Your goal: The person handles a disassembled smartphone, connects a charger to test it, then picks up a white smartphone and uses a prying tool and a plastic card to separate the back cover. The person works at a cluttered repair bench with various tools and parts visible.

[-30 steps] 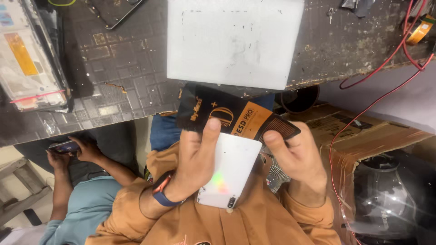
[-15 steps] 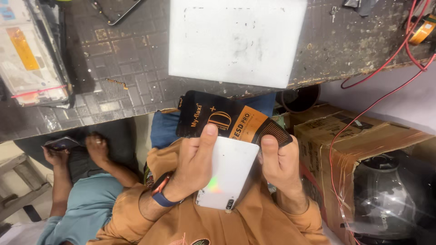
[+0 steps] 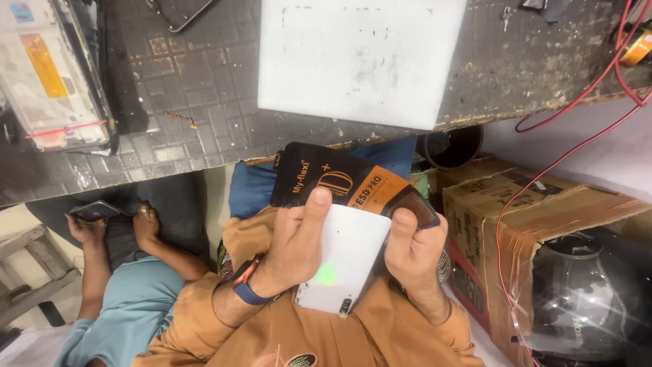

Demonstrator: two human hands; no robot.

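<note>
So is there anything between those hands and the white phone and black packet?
Nothing visible: the left hand and right hand already touch the white phone, with the black and orange packet held behind it.

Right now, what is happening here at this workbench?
A person in an orange shirt holds a white phone, back side up, and a black-and-orange flat packet over the lap. The left hand lies on the phone; the right hand grips its other edge. Beside them, another person holds a dark phone.
</note>
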